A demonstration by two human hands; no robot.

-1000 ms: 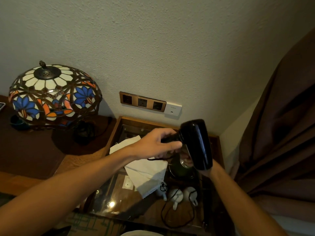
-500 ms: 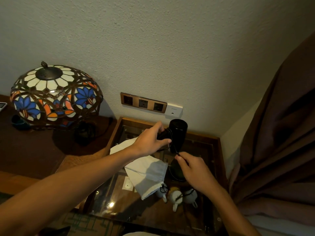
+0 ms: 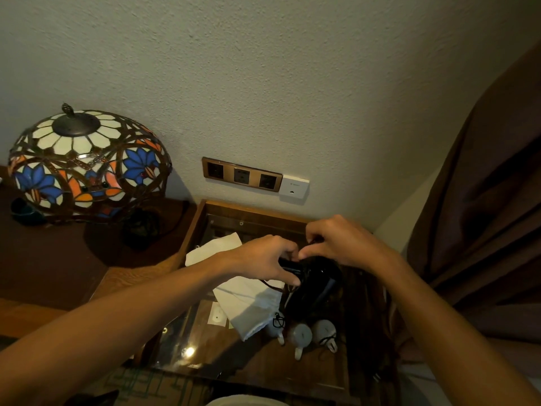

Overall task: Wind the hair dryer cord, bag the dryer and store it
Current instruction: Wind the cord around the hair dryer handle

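A black hair dryer (image 3: 314,284) is held low over the glass-topped side table (image 3: 202,221), its barrel pointing down toward me. My left hand (image 3: 268,257) grips its folded handle from the left. My right hand (image 3: 341,240) is above the dryer's back, fingers pinched on the thin black cord (image 3: 270,285), which loops under the left hand. A white cloth bag (image 3: 248,303) with a black drawstring lies flat on the glass, just left of the dryer. The cord's plug is hidden.
A stained-glass lamp (image 3: 85,162) stands on the dark wooden desk (image 3: 52,259) at left. Wall sockets (image 3: 241,174) sit above the table. Three small white cups (image 3: 301,335) lie on the glass near the bag. A brown curtain (image 3: 483,215) hangs at right.
The dryer has come down from upright to low over the table. My right hand rose from below the dryer to above it, pinching the cord close to my left hand.
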